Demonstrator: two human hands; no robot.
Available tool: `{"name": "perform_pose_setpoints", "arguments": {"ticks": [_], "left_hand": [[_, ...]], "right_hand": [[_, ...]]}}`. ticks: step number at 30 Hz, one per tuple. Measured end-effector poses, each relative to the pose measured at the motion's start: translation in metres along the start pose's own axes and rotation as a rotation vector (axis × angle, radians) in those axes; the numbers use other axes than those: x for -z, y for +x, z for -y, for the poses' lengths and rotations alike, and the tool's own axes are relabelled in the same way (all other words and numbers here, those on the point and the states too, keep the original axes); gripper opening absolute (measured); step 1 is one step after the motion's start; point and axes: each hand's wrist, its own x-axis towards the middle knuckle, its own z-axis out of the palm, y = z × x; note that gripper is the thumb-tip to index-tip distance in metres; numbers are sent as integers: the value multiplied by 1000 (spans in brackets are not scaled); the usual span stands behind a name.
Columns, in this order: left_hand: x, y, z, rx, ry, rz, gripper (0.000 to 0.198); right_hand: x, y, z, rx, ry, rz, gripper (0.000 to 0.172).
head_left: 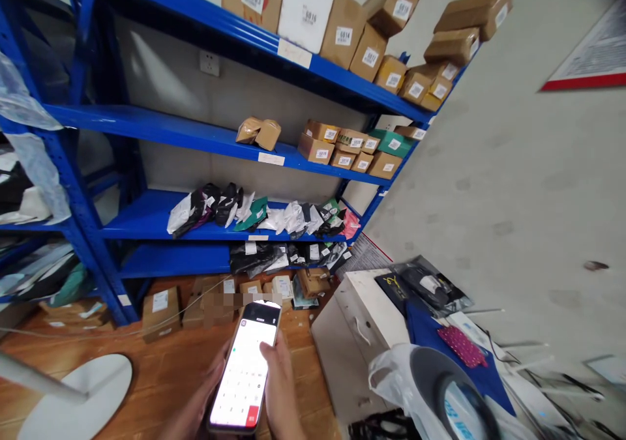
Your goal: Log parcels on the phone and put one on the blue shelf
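A smartphone [244, 368] with a bright white screen is held upright low in the middle of the head view. It shows a keypad-like layout and a red button at the bottom right. My left hand [211, 381] grips the phone's left edge, its fingers mostly hidden behind the case. Along the right edge, my right hand [280, 378] is wrapped around the phone, with the thumb over the upper right part of the screen. Small text on the screen is too blurred to read.
Ahead stands a blue shelf rack [186, 135] with labelled cardboard boxes [343, 36] and bagged parcels [293, 218]. More boxes [161, 313] line the floor. A white cabinet [342, 336] with bags and a fan-like round object [454, 394] is at right; a round white base [98, 394] at left.
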Motion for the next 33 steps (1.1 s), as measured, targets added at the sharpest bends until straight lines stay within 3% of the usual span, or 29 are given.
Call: {"name": "perform_pose_setpoints", "arguments": {"ticks": [4, 8, 11, 13, 16, 20, 26, 33], "left_hand": [[-19, -1, -10, 66, -64, -61, 77], [-26, 3, -12, 50, -47, -51, 86], [-31, 4, -18, 52, -75, -22, 87], [-35, 2, -24, 99, -71, -25, 87], [-41, -1, -32, 172, -50, -58, 89], [-48, -2, -35, 136, -38, -78, 79], [-46, 3, -29, 138, -16, -58, 83], [-43, 5, -25, 176, -51, -50, 96]], "right_hand": [[1, 4, 5, 33, -48, 71, 68], [2, 10, 8, 19, -55, 76, 66], [7, 16, 11, -6, -45, 66, 54], [14, 20, 14, 6, -35, 137, 47], [27, 24, 20, 46, -73, 314, 52], [36, 27, 22, 86, -117, 421, 57], [33, 28, 14, 68, -85, 313, 46], [21, 29, 2, 9, -29, 54, 34]]}}
